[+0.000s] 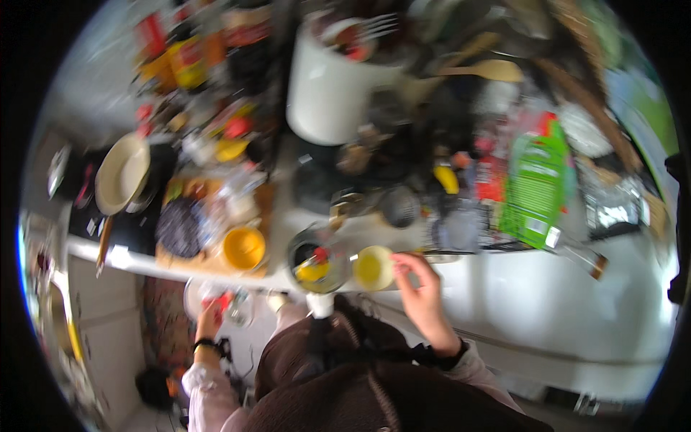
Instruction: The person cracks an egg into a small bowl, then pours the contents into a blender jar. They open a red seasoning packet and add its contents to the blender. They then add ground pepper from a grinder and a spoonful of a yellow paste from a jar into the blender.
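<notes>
My right hand (pixel 424 297) pinches the rim of a small pale yellow cup (pixel 373 268) at the counter's front edge. Beside that cup is a round container (pixel 318 259) with yellow and red items inside. Lower on the left, my left hand (pixel 208 323) is closed at a red piece of plastic packaging (pixel 218 302), with clear plastic around it. This hand is over a round white bin (pixel 190 299) below counter height. Blur hides the fingertips and the exact shape of the packaging.
A wooden cutting board (pixel 162 259) carries an orange-yellow cup (pixel 244 248), a dark round item (pixel 179 227) and plastic bags. Left of it, a cream pan (pixel 123 173) sits on the black hob. Behind stand a white pot (pixel 324 92) and bottles; a green packet (pixel 537 183) lies right.
</notes>
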Motion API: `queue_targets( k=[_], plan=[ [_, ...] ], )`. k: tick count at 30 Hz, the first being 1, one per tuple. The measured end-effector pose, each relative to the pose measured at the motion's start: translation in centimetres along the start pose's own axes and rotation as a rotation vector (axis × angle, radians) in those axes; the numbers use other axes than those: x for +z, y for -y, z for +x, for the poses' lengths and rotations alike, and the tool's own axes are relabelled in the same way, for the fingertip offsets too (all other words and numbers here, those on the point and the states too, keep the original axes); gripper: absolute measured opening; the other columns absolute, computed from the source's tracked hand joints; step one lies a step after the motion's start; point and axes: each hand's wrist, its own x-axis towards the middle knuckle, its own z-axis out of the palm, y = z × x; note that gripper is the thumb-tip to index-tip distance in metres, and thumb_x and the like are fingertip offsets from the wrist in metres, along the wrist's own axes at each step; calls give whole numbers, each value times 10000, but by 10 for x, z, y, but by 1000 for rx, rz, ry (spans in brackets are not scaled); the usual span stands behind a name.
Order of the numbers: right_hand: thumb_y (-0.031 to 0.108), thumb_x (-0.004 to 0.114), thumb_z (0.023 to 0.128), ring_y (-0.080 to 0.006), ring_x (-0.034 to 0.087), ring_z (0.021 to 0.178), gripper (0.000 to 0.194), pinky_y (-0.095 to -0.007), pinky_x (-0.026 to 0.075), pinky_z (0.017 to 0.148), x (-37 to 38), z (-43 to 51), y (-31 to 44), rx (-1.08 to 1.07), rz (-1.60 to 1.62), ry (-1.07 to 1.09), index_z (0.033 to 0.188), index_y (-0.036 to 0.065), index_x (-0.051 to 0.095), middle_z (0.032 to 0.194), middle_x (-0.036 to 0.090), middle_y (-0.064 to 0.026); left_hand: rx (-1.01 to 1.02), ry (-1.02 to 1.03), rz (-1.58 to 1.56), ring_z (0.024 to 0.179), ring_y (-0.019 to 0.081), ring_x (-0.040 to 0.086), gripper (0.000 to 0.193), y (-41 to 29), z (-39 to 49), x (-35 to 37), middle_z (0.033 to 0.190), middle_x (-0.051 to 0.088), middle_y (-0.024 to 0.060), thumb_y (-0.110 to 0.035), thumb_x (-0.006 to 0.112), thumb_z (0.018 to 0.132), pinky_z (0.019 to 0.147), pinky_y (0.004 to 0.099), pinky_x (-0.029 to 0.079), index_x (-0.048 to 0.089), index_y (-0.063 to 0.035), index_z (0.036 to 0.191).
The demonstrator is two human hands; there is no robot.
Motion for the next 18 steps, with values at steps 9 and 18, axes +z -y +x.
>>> queue_targets(
  k=[9,18],
  plan=[
    [-53,632,935,-241,679,873,279,-316,562,775,-66,4,42,-117,-188,-217,1205,12,664,1058,667,-123,-330,-191,474,547,135,577,265,-31,67,-25,716,660,31,-78,531,956,491,248,456,762,-84,1086],
    [-118,628,909,-197,680,886,332,-284,551,736,-115,17,102,-249,-396,-683,1224,-18,660,1206,678,-164,-197,-129,760,744,189,627,265,-109,72,65,914,672,88,-177,589,960,617,299,500,722,-100,1176]
  ],
)
